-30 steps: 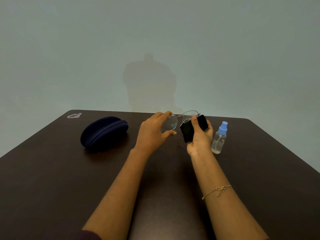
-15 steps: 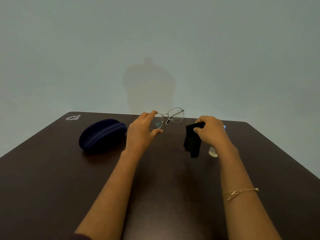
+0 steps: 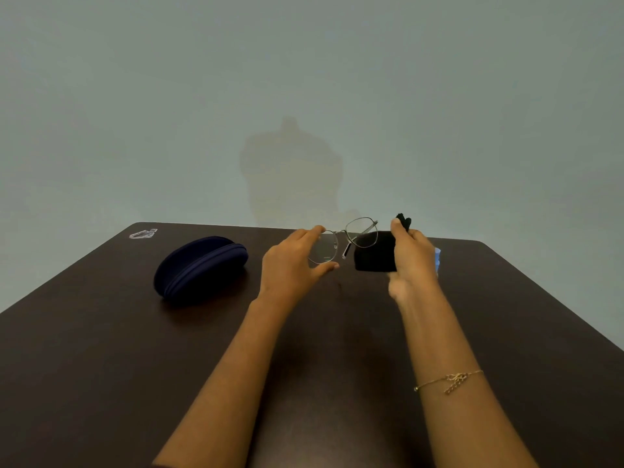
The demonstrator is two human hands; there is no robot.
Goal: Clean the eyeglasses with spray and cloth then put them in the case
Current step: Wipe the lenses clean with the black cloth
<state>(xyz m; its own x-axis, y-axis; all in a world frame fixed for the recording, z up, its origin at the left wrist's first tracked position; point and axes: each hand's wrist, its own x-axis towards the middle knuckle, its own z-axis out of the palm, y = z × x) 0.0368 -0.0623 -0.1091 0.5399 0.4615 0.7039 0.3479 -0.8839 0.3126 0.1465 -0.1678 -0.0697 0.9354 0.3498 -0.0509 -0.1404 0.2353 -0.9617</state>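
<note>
Thin metal-rimmed eyeglasses [image 3: 347, 243] hang above the dark table, pinched at their left lens by my left hand [image 3: 293, 265]. My right hand [image 3: 410, 256] grips a black cloth [image 3: 374, 251], held up against the right lens. A closed navy zip case [image 3: 199, 265] lies on the table to the left of my left hand. Only the blue cap of the spray bottle [image 3: 437, 260] shows behind my right hand; its body is hidden.
The dark brown table [image 3: 101, 366] has its far edge just beyond the hands, and a plain pale wall lies behind it. A small clear plastic piece [image 3: 143, 233] lies at the far left corner.
My right hand has brought the cloth back up from beside the bottle to the right lens. My left hand still holds the glasses at about the same place.
</note>
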